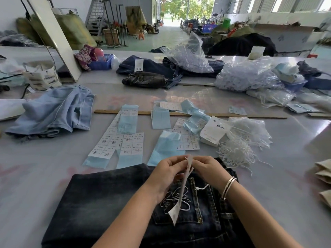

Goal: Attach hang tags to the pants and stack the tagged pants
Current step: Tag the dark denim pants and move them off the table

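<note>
Dark washed jeans (107,203) lie flat at the table's near edge, back pocket with white embroidery facing up. Above them my left hand (166,172) and my right hand (206,169) meet and pinch the top of a white hang tag (180,194), which hangs edge-on down over the pocket. A white cord (202,187) runs from the tag area toward my right wrist. Beside my right hand lies a loose heap of white cords (236,153). A stack of blank white hang tags (213,130) sits just beyond it.
Sheets of size stickers on blue backing (125,140) spread across the table's middle, with a wooden ruler (232,115) behind them. Light blue jeans (53,111) lie at the left, dark jeans (148,68) farther back, bags of cords (247,74) at the right.
</note>
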The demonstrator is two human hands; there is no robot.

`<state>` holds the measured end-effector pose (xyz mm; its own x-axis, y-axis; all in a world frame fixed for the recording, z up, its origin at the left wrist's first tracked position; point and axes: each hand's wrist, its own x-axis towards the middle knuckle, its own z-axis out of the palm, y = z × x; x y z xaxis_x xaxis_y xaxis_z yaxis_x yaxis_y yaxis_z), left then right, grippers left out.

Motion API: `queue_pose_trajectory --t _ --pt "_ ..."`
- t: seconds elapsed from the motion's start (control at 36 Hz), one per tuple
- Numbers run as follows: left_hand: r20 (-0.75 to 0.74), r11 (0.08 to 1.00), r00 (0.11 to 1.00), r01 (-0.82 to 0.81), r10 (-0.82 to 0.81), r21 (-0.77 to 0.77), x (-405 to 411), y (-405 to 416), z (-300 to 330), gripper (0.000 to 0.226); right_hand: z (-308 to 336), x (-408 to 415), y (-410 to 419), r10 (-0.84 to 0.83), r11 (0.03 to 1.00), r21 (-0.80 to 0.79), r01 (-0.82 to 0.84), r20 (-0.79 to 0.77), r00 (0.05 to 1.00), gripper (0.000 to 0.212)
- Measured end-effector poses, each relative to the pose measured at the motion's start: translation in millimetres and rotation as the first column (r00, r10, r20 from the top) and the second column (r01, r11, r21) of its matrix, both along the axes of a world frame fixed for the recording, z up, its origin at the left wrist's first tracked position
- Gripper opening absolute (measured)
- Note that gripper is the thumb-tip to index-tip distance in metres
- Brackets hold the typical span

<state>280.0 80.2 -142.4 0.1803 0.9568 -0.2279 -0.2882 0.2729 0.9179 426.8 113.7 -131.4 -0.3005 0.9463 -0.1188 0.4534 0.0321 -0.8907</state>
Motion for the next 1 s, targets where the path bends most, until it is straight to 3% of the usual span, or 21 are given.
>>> queue_pose_trajectory --t 0.08,0.17,0.28,0.42,0.5,0.56,0.61,0.67,0.78,1.0 --pt "0.053 0.998 0.998 -0.015 0.018 -0.059 0 0 4 0.016 2 2 -2 0.019 1.0 0.011 -0.019 0.019 1.0 0.034" --pt "-0.032 0.995 0.997 -0.073 0.071 -0.061 2 0 3 0.015 5 3 -3 0.033 0.999 0.032 -0.035 0.074 0.997 0.035" --pt "-0.114 0.966 0.96 -0.258 0.256 -0.004 3 2 8 0.017 7 10 -4 0.025 0.999 -0.043 -0.025 -0.005 1.0 0.023" --pt "-0.237 0.895 0.866 -0.403 0.44 0.19 -13 12 11 0.015 4 31 -4 -0.14 0.989 -0.065 0.133 -0.113 0.984 0.015" --pt "-0.33 0.876 0.835 -0.318 0.44 0.363 -11 12 17 0.012 3 34 -5 -0.217 0.974 0.034 0.224 -0.152 0.964 0.013" --pt "-0.412 0.894 0.843 -0.164 0.346 0.417 -3 10 19 0.009 8 32 -7 -0.182 0.972 0.108 0.21 -0.219 0.958 0.014" --pt "-0.393 0.903 0.887 -0.058 0.243 0.426 8 7 23 0.006 14 28 -11 -0.104 0.979 0.137 0.152 -0.303 0.947 0.025" --pt "-0.346 0.889 0.906 -0.068 0.245 0.452 18 5 27 0.006 18 25 -14 -0.045 0.981 0.166 0.103 -0.326 0.944 0.033" --pt "-0.267 0.874 0.929 -0.104 0.256 0.475 27 7 31 0.01 20 25 -18 -0.048 0.987 0.121 0.107 -0.41 0.911 0.029" --pt "-0.384 0.924 0.901 -0.045 0.202 0.38 33 10 11 0.014 25 58 -17 -0.192 0.975 -0.018 0.223 -0.582 0.79 0.021"
